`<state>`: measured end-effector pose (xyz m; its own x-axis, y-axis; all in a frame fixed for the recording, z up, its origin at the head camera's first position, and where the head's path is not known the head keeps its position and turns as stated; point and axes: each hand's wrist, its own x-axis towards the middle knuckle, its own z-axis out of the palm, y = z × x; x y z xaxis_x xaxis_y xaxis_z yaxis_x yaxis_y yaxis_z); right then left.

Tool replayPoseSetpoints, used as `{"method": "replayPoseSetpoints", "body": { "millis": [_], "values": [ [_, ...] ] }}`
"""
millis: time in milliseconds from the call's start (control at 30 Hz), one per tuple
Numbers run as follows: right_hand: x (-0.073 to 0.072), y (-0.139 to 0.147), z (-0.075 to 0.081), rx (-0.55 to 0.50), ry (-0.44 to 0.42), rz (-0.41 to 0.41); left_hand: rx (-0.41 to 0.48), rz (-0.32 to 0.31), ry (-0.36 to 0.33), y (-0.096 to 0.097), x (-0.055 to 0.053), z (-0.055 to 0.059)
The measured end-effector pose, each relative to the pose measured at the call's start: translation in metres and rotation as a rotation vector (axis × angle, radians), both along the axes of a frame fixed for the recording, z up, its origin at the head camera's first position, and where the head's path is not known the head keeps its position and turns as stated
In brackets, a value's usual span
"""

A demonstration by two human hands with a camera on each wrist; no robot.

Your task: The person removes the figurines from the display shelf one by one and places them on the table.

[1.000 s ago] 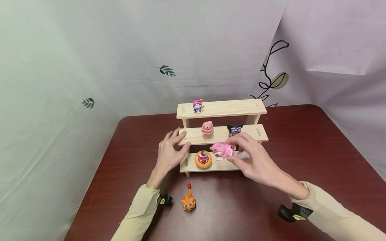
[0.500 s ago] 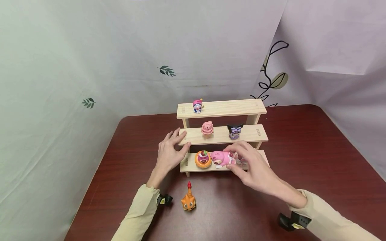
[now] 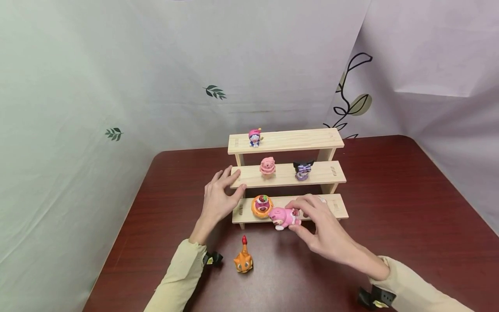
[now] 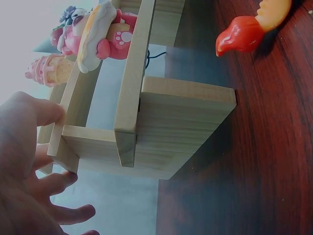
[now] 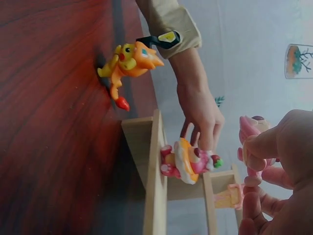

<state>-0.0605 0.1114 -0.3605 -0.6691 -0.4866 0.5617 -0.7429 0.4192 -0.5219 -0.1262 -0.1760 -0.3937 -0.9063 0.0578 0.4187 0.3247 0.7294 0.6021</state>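
Note:
My right hand [image 3: 327, 229] pinches a pink bear figurine [image 3: 285, 218] between thumb and fingers. In the head view, the figurine overlaps the lowest tier's front edge, right of a doughnut-shaped bear figurine [image 3: 262, 206]. The right wrist view has the held bear [image 5: 250, 128] off the boards, partly hidden by fingers. My left hand [image 3: 220, 195] holds the left end of the middle tier of a wooden display shelf [image 3: 286, 141], thumb and fingers around the plank's corner [image 4: 63, 152]. An orange dragon-like figurine [image 3: 243, 261] with a red-tipped tail stands on the table before the shelf.
On the top tier sits a small figure in a pink hat [image 3: 255, 138]. The middle tier carries a pink ice-cream-cone figurine [image 3: 267, 167] and a black-and-purple figurine [image 3: 303, 170]. Dark red table [image 3: 390, 195] surrounds the shelf, with a pale curtain [image 3: 156, 65] behind.
My right hand has moved down and toward me with the pink bear, from over the lowest tier to its front edge. The left hand stays put.

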Motion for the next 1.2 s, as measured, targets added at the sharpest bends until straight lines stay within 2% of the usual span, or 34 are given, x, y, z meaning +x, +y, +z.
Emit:
{"method": "replayPoseSetpoints", "body": {
  "millis": [300, 600, 833, 1200],
  "values": [
    [0.007, -0.003, -0.012, -0.012, 0.019, 0.006, 0.000, 0.006, -0.005, 0.001, 0.000, 0.000],
    [0.014, -0.007, -0.027, 0.010, -0.035, -0.011, -0.004, 0.007, -0.003, 0.000, -0.001, -0.001],
    [0.019, -0.012, -0.040, 0.002, -0.005, -0.020, 0.003, 0.005, -0.014, 0.000, -0.001, -0.001],
    [0.024, -0.018, -0.055, 0.005, -0.043, -0.042, 0.003, 0.000, 0.004, 0.000, -0.001, -0.002]
  ]
}}
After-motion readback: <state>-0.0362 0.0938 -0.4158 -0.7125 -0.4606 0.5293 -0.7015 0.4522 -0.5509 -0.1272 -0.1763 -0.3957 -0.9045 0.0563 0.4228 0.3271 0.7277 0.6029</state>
